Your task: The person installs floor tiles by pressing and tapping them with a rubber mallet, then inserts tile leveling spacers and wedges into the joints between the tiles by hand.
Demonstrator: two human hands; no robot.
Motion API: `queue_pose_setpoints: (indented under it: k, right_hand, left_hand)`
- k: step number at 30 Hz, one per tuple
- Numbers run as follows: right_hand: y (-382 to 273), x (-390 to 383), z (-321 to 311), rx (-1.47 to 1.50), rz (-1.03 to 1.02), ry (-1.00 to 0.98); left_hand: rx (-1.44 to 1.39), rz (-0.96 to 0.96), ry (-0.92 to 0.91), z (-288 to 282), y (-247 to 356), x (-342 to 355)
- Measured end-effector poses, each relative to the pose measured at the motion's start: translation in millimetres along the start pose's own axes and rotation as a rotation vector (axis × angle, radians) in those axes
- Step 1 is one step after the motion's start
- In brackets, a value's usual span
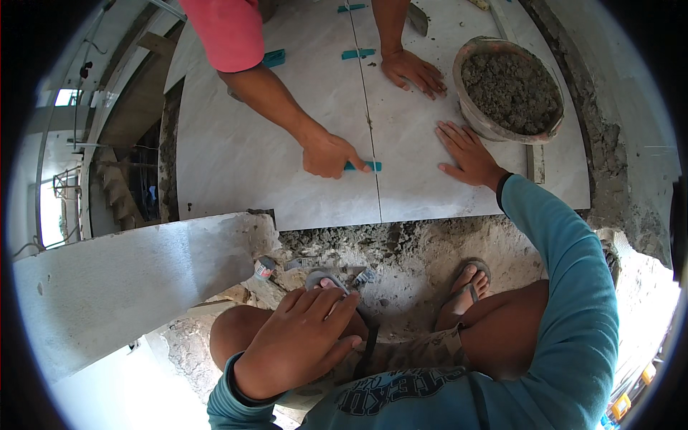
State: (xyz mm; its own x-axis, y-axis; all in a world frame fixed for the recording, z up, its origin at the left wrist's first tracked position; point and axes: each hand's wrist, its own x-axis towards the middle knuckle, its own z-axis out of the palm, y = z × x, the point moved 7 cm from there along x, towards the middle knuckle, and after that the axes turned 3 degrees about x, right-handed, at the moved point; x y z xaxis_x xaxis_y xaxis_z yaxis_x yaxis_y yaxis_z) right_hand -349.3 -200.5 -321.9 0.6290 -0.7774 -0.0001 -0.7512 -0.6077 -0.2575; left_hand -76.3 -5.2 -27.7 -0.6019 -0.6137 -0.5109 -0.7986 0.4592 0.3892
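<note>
My right hand (471, 155) lies flat on a large pale marbled floor tile (423, 193), fingers spread, just left of a mortar-filled bucket (473, 118). My left hand (304, 340) rests over my left knee, fingers stretched out, holding nothing. Across from me, a co-worker in a pink sleeve presses a teal levelling wedge (364, 166) at the seam between two tiles with the thumb of one hand (331, 155). That person's other hand (413, 72) is laid flat on the right tile, close to mine.
More teal wedges (358, 54) sit along the seam, with another wedge (274, 58) to the left. Rough mortar (401, 233) borders the tiles' near edge. A low white wall (143, 272) stands at left, beside a small can (264, 268). A trowel-like blade (418, 20) lies at the back.
</note>
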Motion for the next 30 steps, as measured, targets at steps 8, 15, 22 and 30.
queue_pose_setpoints:
  k: [8, 15, 22, 30]
  right_hand:
    - [0.9, -0.2, 0.8, 0.007, 0.001, -0.012]
    - [1.2, -6.5, -7.1, 0.179, -0.092, 0.101]
    - [-105.1, -33.9, 16.2, 0.474, -0.628, -0.03]
    - [-229.9, -124.3, 63.5, 0.69, -1.015, -0.601]
  left_hand:
    - [-0.024, 0.008, 0.005, -1.8, 0.2, 0.8]
    - [-0.029, 0.003, 0.004, -2.0, -1.2, 0.5]
    - [0.006, 0.012, 0.009, -5.7, 0.6, -0.3]
    - [0.014, 0.027, 0.031, -7.3, 1.3, 1.8]
